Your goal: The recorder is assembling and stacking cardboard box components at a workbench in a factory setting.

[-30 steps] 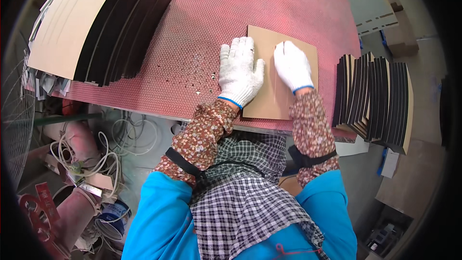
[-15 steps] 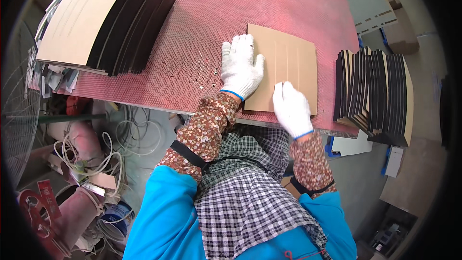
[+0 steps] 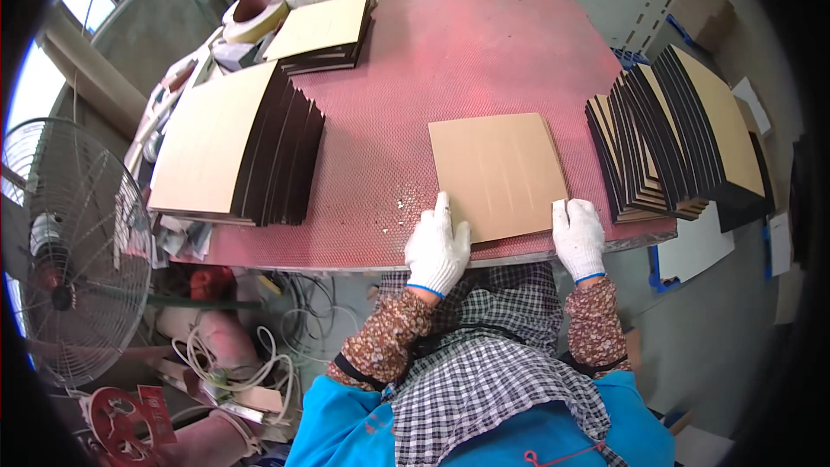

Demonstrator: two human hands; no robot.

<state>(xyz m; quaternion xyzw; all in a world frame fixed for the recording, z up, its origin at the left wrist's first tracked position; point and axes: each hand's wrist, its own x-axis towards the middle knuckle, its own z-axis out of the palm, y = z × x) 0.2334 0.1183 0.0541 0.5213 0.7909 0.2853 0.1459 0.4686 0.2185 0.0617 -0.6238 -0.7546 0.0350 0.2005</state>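
Observation:
A tan, flat board (image 3: 497, 175) with faint pale streaks lies near the table's front edge. A second layer shows along its right side. My left hand (image 3: 438, 246), in a white knitted glove with a blue cuff, rests at the near left corner. One finger stretches along the board's left edge, and the thumb is spread apart from it. At the near right corner, my gloved right hand (image 3: 578, 240) is closed on the board's edge. Its fingertips are pinched together there.
Tall piles of dark-edged tan boards, a left pile (image 3: 216, 143) and a right pile (image 3: 683, 138), flank the red mesh-textured table (image 3: 484, 52). A smaller pile (image 3: 324, 30) stands at the far left. A caged fan (image 3: 65, 251) and hoses (image 3: 229, 350) are beside and below the table.
The view has shifted, showing more of the far table. The board is turned slightly. My left hand has slid to its near left corner, and my right hand has moved from its face to the right edge.

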